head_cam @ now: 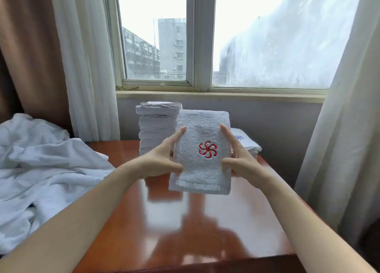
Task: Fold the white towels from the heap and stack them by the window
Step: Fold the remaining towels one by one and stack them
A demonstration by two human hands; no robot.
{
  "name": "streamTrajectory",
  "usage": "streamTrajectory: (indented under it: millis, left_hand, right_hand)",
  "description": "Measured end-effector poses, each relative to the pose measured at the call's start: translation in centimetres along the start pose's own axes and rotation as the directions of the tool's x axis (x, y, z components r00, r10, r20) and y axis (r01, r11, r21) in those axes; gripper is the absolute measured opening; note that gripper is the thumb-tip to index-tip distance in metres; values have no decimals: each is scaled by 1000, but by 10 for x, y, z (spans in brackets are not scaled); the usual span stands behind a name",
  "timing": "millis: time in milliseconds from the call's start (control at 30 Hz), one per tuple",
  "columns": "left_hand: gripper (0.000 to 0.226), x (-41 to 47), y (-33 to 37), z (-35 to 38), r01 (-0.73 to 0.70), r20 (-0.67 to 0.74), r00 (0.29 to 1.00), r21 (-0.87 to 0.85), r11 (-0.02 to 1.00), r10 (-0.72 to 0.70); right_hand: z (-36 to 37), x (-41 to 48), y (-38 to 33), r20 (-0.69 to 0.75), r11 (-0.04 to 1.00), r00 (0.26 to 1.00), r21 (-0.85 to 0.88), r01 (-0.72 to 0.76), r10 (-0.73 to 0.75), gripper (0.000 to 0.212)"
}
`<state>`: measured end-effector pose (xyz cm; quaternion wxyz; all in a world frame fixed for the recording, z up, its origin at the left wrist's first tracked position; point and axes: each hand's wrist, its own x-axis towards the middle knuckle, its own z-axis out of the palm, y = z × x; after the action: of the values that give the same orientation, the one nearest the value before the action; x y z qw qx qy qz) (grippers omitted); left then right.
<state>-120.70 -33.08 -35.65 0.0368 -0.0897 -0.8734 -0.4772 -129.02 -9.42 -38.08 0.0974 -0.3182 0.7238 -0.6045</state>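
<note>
- The table [216,221] is carrying two piles at its far edge: a tall stack [158,127] of folded white towels at 11 o'clock and a low stack [247,144] at 1 o'clock, its top towel showing a blue mark.
- The towel [202,129], folded into a narrow oblong with a red emblem [207,149] facing the camera, is hanging in the air over the far half of the table, in front of the gap between the two stacks.
- The left hand [162,159] is pinching the towel's left edge: thumb pressing on the front, index finger lying straight up the edge, other fingers hidden behind.
- The right hand [240,159] is mirroring it on the right edge, thumb in front, index finger straight, the rest behind the cloth.
- The heap [41,170] of loose white cloth is lying at 9 o'clock, spilling against the table's left edge.
- The window [194,46] and its sill [205,94] are standing at 12 o'clock, above and behind the stacks.
- White curtains [82,67] are hanging at 10 and 3 o'clock; a brown curtain [30,57] is hanging further left.
- The near half of the table, from 5 to 7 o'clock, is lying bare and glossy, crossed only by the forearms.
</note>
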Motion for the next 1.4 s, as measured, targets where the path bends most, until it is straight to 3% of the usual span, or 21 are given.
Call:
streamTrajectory:
  millis: [267,500,700,800,933,1100,1200,1400]
  left_hand:
    - [106,125,40,-37,1,10,1000,200,980,-3]
    - [104,227,56,-59,129,20,989,383,915,-148]
    - [96,257,31,-58,257,-54,962,504,824,-267]
    - [75,259,23,-48,290,-94,945,681,672,-313]
    - [20,253,10,-19,174,-84,952,939,297,-294]
    - [28,239,-22,7,103,-67,960,987,124,-271]
    - [37,230,-36,10,116,-83,974,983,146,-211]
    - [31,194,-33,4,121,-121,992,913,389,-25]
  right_hand:
    - [-62,101,-13,-133,997,988,-26,70,-73,99]
    - [-94,196,12,-214,991,975,127,-33,60,93]
    - [-86,239,45,-171,978,971,156,-141,168,100]
    - [-78,250,62,-157,974,964,105,-199,214,99]
    - [-66,255,75,-73,953,951,-11,-303,301,85]
    - [-60,261,78,-78,920,926,-110,-376,369,46]
    - [-55,255,70,-87,910,925,-168,-379,369,25]
    - [-50,223,50,-168,909,944,-266,-321,284,6]
